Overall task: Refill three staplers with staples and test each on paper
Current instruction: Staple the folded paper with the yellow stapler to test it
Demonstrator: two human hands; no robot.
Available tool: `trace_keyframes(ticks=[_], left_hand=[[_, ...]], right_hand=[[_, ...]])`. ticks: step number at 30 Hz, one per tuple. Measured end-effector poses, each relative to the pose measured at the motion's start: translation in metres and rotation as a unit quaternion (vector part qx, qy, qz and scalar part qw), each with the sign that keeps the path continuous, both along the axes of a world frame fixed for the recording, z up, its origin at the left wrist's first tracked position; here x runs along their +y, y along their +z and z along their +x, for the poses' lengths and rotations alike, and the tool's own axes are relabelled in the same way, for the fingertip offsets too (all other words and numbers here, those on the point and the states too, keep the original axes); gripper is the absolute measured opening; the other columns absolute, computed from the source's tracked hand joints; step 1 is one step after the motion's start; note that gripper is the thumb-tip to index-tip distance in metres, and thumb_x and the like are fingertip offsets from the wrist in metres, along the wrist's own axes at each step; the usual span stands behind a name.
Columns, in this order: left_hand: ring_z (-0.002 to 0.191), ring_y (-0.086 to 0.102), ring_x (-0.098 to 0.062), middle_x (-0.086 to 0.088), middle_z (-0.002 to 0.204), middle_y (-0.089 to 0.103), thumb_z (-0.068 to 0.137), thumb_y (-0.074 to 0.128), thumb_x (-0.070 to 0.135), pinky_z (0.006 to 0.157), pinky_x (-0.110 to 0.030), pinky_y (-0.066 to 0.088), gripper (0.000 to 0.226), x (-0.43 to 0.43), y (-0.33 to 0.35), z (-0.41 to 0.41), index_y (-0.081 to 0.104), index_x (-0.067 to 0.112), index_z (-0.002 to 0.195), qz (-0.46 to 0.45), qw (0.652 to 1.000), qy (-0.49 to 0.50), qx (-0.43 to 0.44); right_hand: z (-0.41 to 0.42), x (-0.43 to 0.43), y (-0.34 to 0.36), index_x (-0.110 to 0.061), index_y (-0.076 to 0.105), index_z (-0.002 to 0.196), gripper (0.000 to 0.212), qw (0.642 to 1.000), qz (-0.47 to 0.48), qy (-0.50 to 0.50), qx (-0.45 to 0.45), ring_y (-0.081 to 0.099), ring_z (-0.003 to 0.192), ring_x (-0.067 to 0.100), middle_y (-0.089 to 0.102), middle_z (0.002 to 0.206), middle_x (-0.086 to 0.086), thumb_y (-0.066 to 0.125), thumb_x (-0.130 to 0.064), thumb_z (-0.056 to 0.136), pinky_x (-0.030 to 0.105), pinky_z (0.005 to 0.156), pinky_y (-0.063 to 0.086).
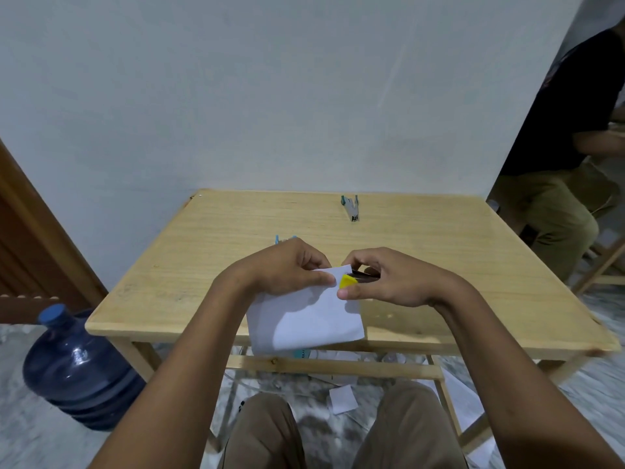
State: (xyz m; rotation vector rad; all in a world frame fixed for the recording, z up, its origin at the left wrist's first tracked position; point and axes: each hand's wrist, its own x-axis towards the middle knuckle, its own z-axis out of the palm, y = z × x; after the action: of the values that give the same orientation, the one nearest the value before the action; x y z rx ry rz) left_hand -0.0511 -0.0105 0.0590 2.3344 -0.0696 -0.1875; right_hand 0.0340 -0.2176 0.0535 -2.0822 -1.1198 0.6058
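A white sheet of paper (pixel 304 319) hangs over the table's near edge, and my left hand (pixel 287 269) pinches its top corner. My right hand (pixel 382 279) grips a small stapler with a yellow end (pixel 348 281), and its jaw sits at that paper corner. Most of this stapler is hidden by my fingers. A teal and silver stapler (pixel 351 208) lies at the back of the wooden table (pixel 209 258). Just behind my left hand, light blue bits of a third stapler (pixel 283 238) stick out.
A large blue water jug (pixel 74 367) stands on the floor left of the table. Paper scraps (pixel 343 399) lie on the floor under the table. Another person in a black shirt (pixel 561 137) sits at the right, close to the table's far corner.
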Motion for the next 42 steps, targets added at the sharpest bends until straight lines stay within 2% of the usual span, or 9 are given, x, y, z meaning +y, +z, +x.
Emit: trace_keyframes(ticks=[3, 7, 11, 20, 30, 37, 42], left_hand=[[0.067, 0.065, -0.004, 0.004, 0.084, 0.077, 0.093, 0.067, 0.033, 0.063, -0.021, 0.049, 0.014, 0.0, 0.0, 0.001, 0.075, 0.023, 0.089, 0.018, 1.0, 0.003, 0.0], [0.069, 0.066, -0.005, 0.002, 0.087, 0.077, 0.094, 0.066, 0.033, 0.064, -0.023, 0.05, 0.015, -0.001, 0.0, 0.002, 0.076, 0.021, 0.092, 0.026, 1.0, -0.004, -0.002], [0.069, 0.066, -0.003, 0.005, 0.085, 0.076, 0.094, 0.065, 0.035, 0.063, -0.023, 0.051, 0.015, -0.003, 0.0, 0.003, 0.075, 0.023, 0.09, 0.03, 1.0, -0.008, -0.003], [0.065, 0.065, -0.001, 0.008, 0.08, 0.076, 0.093, 0.067, 0.034, 0.059, -0.018, 0.049, 0.014, -0.003, -0.005, 0.004, 0.076, 0.026, 0.087, 0.009, 1.0, 0.002, -0.02], [0.065, 0.061, -0.004, 0.005, 0.079, 0.075, 0.092, 0.067, 0.034, 0.062, -0.023, 0.047, 0.014, -0.001, -0.005, 0.007, 0.077, 0.025, 0.087, 0.026, 0.999, -0.005, -0.023], [0.068, 0.065, -0.006, 0.004, 0.082, 0.076, 0.094, 0.066, 0.034, 0.063, -0.028, 0.05, 0.014, 0.001, -0.007, 0.007, 0.077, 0.026, 0.088, 0.02, 0.999, -0.003, -0.035], [0.074, 0.069, -0.011, 0.003, 0.085, 0.077, 0.094, 0.065, 0.034, 0.064, -0.03, 0.052, 0.015, 0.002, -0.007, 0.008, 0.077, 0.025, 0.092, 0.022, 0.999, -0.001, -0.036]], right_hand=[[0.001, -0.001, 0.001, -0.026, 0.065, 0.095, 0.027, 1.0, 0.007, 0.002, 0.004, 0.053, 0.073, 0.005, 0.06, 0.081, -0.017, 0.077, -0.046, 0.081, 0.028, 0.072, 0.04], [0.004, -0.002, 0.002, -0.025, 0.064, 0.093, 0.025, 1.0, 0.006, 0.009, -0.003, 0.048, 0.065, -0.001, 0.057, 0.071, -0.024, 0.077, -0.044, 0.082, 0.023, 0.065, 0.036], [0.006, -0.002, 0.004, -0.023, 0.063, 0.088, 0.025, 1.0, 0.006, 0.021, 0.002, 0.045, 0.062, 0.003, 0.054, 0.066, -0.021, 0.077, -0.042, 0.082, 0.026, 0.064, 0.034], [0.008, -0.003, 0.002, -0.023, 0.065, 0.089, 0.025, 1.0, 0.019, 0.017, -0.01, 0.048, 0.065, 0.008, 0.057, 0.071, -0.017, 0.078, -0.042, 0.081, 0.031, 0.065, 0.036], [0.009, -0.001, 0.003, -0.027, 0.066, 0.087, 0.023, 0.999, 0.007, 0.021, -0.038, 0.047, 0.063, 0.009, 0.057, 0.067, -0.017, 0.078, -0.044, 0.08, 0.033, 0.064, 0.036], [0.01, 0.003, -0.004, -0.022, 0.061, 0.08, 0.023, 0.997, 0.042, 0.008, -0.066, 0.04, 0.057, 0.004, 0.051, 0.06, -0.02, 0.078, -0.038, 0.083, 0.018, 0.054, 0.029], [0.013, 0.004, -0.004, -0.023, 0.065, 0.085, 0.021, 0.997, 0.038, 0.006, -0.068, 0.045, 0.061, 0.003, 0.056, 0.068, -0.02, 0.077, -0.04, 0.083, 0.016, 0.055, 0.033]])
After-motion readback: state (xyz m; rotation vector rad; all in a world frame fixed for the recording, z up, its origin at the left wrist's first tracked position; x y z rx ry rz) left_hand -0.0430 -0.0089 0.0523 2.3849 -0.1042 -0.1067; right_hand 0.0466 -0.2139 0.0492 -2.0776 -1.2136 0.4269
